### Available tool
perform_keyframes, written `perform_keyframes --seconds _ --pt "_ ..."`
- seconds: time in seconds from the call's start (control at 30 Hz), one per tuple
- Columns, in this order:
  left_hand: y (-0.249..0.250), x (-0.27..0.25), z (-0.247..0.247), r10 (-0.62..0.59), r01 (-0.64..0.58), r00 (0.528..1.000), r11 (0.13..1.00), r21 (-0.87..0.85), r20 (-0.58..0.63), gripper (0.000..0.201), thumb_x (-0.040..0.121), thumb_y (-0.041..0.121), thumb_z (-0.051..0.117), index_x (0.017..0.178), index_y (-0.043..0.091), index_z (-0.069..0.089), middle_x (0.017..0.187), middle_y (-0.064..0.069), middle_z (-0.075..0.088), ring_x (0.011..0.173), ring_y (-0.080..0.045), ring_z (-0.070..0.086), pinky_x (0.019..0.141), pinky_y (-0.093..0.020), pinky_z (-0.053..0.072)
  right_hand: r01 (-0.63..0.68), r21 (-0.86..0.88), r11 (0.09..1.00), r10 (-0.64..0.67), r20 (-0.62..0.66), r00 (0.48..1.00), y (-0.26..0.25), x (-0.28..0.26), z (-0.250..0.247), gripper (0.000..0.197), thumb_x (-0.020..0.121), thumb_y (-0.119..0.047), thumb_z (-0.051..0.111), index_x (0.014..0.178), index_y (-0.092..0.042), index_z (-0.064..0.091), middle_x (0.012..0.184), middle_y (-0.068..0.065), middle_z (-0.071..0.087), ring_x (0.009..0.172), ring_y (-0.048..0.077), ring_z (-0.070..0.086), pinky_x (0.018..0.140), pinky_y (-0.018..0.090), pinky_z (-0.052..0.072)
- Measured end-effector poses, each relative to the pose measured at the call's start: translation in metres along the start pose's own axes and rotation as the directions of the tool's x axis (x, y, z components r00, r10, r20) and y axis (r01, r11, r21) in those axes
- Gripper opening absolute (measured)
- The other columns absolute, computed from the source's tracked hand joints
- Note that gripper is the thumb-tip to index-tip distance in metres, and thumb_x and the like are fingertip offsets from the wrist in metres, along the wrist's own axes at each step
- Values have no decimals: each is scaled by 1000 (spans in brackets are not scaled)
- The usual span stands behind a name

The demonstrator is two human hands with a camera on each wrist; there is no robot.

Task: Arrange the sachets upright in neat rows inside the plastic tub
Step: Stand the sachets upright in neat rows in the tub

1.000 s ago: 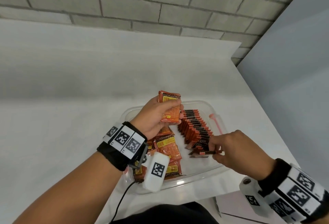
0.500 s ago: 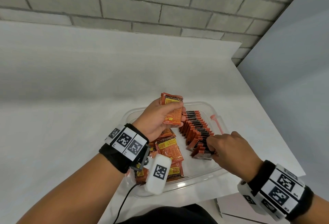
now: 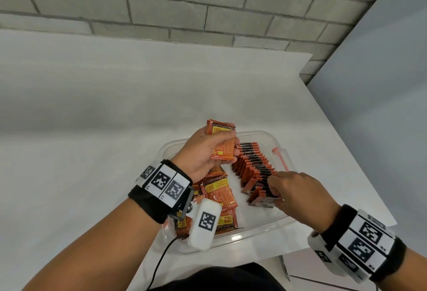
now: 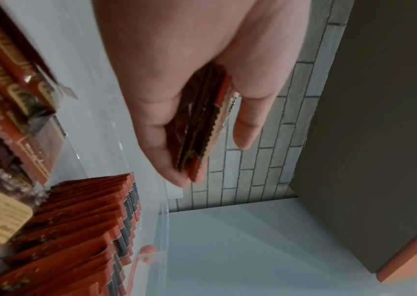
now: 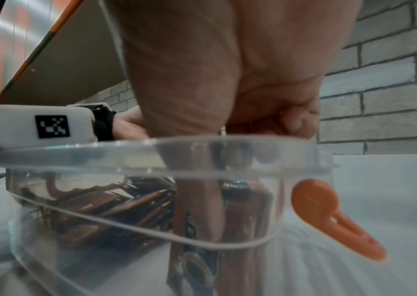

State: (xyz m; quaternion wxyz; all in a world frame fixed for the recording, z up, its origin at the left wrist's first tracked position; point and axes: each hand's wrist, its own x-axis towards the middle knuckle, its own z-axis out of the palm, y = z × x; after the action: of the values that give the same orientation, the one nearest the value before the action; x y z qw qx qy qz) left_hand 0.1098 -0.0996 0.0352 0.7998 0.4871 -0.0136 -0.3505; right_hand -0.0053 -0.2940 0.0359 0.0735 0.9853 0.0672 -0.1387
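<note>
A flat white table (image 3: 97, 129) runs back to a grey brick wall (image 3: 184, 6). Directly on it, near the front edge, sits a clear plastic tub (image 3: 233, 241) (orange latch on its right side).

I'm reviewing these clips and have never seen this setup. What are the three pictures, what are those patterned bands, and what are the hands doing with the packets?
No robot here: a person wears three cameras, one on the head and one on each wrist; the patterned bands are wrist markers. The head view looks down on a white table holding a clear plastic tub. The left hand holds a small stack of sachets above it. The right hand pinches sachets at the near end of the upright row. Loose sachets lie flat on the tub's left side.
</note>
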Motion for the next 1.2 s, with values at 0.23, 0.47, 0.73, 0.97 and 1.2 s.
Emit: perform_keyframes --seconds 0.23,0.47,0.73,0.97,1.2 --pt "-1 2 -1 -58 59 998 998 -31 23 12 94 1 48 104 4 54 83 -16 70 72 -24 70 70 -38 58 -1 448 894 48 -93 995 7 9 -31 18 84 -37 67 89 -26 54 79 -10 54 65 6 54 61 20 45" --pt "-5 1 0 -2 -3 998 996 84 63 27 86 -5 60 112 4 60 96 -13 71 84 -22 70 70 -31 59 25 754 656 185 -193 964 -10 51 -66 37 85 -33 68 120 -30 55 96 -11 61 79 7 59 65 5 41" --pt "1 0 2 -60 59 998 996 66 22 41 75 44 61 102 12 63 90 -10 66 80 -21 63 74 -38 55 136 837 530 309 -340 888 -4 58 -64 14 82 -15 72 79 -23 60 76 -3 62 70 9 54 67 19 45" --pt "1 1 -3 -9 15 997 997 -79 76 18 84 15 59 98 5 64 91 -13 69 83 -23 66 80 -38 55 243 600 762 34 -412 910 -27 42 -49 15 76 -22 78 85 -19 68 83 -10 50 73 -4 46 66 13 35" --pt "-3 4 -4 24 -24 999 1000 -8 41 20 87 -8 54 96 8 62 87 -9 73 81 -23 70 78 -41 56 167 630 758 213 -481 851 -16 47 -57 19 86 -26 67 104 -22 68 90 -11 53 76 -3 49 65 6 37"
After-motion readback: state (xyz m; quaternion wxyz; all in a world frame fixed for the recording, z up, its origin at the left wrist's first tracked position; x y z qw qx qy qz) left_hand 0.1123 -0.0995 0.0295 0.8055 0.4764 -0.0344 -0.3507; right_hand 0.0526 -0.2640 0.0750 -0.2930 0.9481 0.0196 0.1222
